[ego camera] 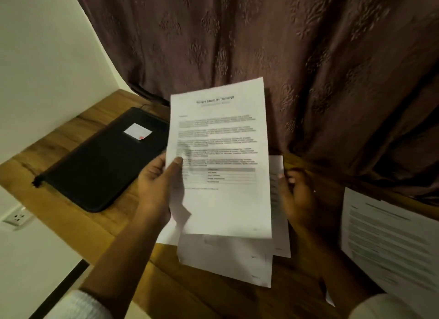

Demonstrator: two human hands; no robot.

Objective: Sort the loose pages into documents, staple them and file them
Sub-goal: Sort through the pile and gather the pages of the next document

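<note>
Progress: early, sorting stage by the look of it. No stapler in view, no staple visible on any sheet, and the black folder point(104, 161) lies shut.

Grip: the left hand point(156, 183) pinches a printed page point(223, 164) at its left edge, with the thumb point(177, 161) on the printed face and the fingers behind. The page is raised and roughly upright, with a bold title, paragraphs and a small table, all too blurred to read.

Right hand point(297, 197): across the page from the pinch, at the right edge of a sheet behind it. Its fingers are curled and blurred, and whether they hold that sheet cannot be told.

Below and behind the pinch are loose sheets point(228, 259), fanned and overlapping, with corners out of line. It is unclear whether they are held or lying on the desk. Far right of the grip, well apart, a separate printed sheet point(392, 247) lies flat on the desk point(59, 138).

Left of the grip, the folder is matte black, soft-looking and round-cornered, with a small white label point(137, 131) marked red.

Materials: the paper is thin and white and flexes slightly. The desk is wood-grain, warm brown. The curtain point(261, 33) behind is maroon with an embossed motif.

Left to do, by judgement: finish grouping, staple, file.
</note>
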